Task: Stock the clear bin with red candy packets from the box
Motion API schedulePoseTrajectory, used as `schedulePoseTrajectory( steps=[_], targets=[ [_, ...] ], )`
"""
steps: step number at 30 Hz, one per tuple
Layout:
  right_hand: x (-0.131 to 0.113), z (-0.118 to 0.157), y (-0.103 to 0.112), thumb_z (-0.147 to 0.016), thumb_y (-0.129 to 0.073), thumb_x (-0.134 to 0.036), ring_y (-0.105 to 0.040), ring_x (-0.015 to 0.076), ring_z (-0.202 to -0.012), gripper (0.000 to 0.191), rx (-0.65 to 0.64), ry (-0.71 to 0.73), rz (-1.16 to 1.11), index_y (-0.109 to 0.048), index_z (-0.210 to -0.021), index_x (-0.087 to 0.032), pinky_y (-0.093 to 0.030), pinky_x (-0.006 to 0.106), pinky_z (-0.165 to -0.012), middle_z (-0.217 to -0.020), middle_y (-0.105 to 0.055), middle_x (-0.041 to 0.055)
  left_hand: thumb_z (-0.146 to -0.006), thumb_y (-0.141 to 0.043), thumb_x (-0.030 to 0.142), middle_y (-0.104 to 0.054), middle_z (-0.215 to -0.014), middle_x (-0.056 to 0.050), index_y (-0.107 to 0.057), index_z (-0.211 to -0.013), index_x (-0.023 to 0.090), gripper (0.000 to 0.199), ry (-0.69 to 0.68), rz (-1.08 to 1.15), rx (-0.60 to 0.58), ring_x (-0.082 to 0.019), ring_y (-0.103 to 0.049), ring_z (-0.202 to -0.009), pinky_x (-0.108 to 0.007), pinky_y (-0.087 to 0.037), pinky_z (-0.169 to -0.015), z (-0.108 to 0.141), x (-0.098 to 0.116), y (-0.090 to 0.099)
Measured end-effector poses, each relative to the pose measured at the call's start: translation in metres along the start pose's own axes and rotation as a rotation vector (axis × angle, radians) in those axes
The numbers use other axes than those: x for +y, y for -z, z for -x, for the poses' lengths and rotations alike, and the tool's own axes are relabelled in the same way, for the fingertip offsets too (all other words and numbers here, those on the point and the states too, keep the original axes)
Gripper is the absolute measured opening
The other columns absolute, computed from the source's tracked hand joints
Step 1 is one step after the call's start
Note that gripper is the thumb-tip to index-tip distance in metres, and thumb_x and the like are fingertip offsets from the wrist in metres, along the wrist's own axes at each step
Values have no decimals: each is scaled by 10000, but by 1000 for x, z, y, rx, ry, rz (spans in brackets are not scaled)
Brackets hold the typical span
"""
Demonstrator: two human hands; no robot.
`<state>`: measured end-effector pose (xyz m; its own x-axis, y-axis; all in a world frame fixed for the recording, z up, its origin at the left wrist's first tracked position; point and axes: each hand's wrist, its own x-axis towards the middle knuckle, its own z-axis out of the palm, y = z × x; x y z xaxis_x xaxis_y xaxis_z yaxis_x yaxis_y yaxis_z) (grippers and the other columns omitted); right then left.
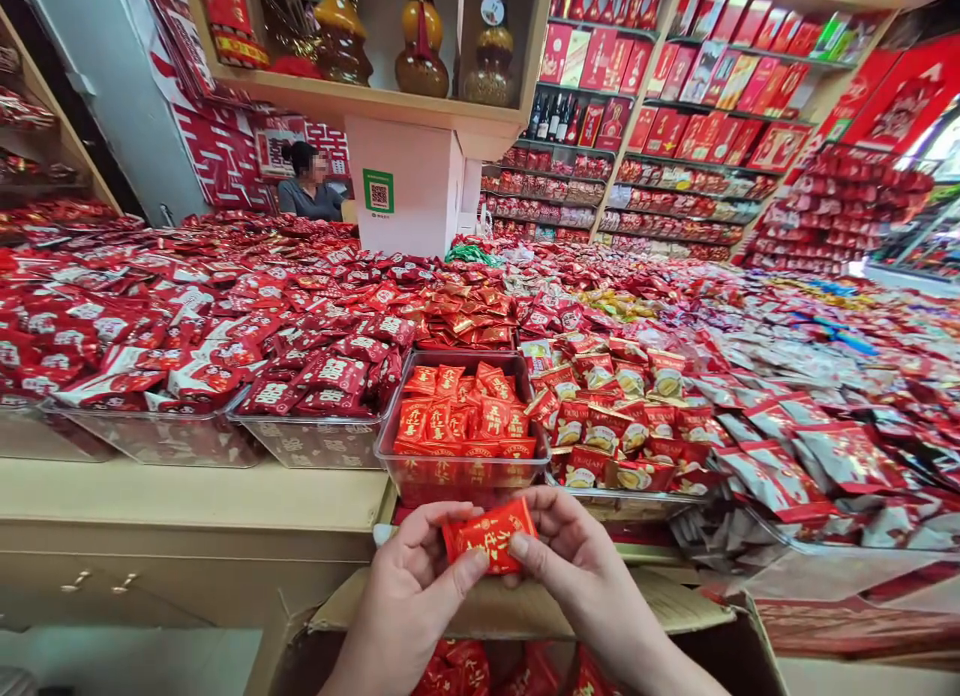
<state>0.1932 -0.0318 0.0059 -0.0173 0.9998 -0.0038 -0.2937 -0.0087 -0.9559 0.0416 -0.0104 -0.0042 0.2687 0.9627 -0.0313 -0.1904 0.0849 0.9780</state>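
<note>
Between my two hands is a red candy packet (491, 536) with gold lettering, its printed face turned up. My left hand (420, 566) is closed on its left end, thumb on top. At the right end, my right hand (574, 551) pinches it the same way, with the other fingers partly hidden behind. Just beyond my hands stands a clear plastic bin (465, 468) holding similar red packets (450, 411) in rows. Below my hands is an open cardboard box (345, 611), with more red packets (457, 668) inside, partly covered by my forearms.
Bins of dark red packets (330, 376) stand to the left, durian-labelled packets (600, 431) to the right. A wooden counter edge (187, 486) runs along the left. A pillar with a QR code sign (379, 191) rises behind, and a person (309, 186) is at the back left.
</note>
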Motion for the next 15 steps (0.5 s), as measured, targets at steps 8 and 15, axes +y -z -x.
schedulePoseTrajectory(
  steps=[8, 15],
  targets=[
    [-90, -81, -7, -814, -463, -174, -552, 126, -765, 125, 68, 449, 913, -501, -931, -151, -441, 245, -689, -850, -593, 39, -824, -444, 261, -624, -1065, -67, -624, -963, 189, 239, -446, -1337, -45, -219, -542, -1004, -348, -367, -924, -74, 70, 38],
    [-96, -173, -36, -773, -558, -136, -582, 144, -709, 119, -335, 53, 1585, -586, -888, -122, -478, 283, -628, -795, -617, 22, -666, -657, 289, -630, -920, -65, -646, -902, 175, 262, -310, -1627, -266, -227, -575, -869, -372, -446, -748, -137, 75, 36]
  ],
)
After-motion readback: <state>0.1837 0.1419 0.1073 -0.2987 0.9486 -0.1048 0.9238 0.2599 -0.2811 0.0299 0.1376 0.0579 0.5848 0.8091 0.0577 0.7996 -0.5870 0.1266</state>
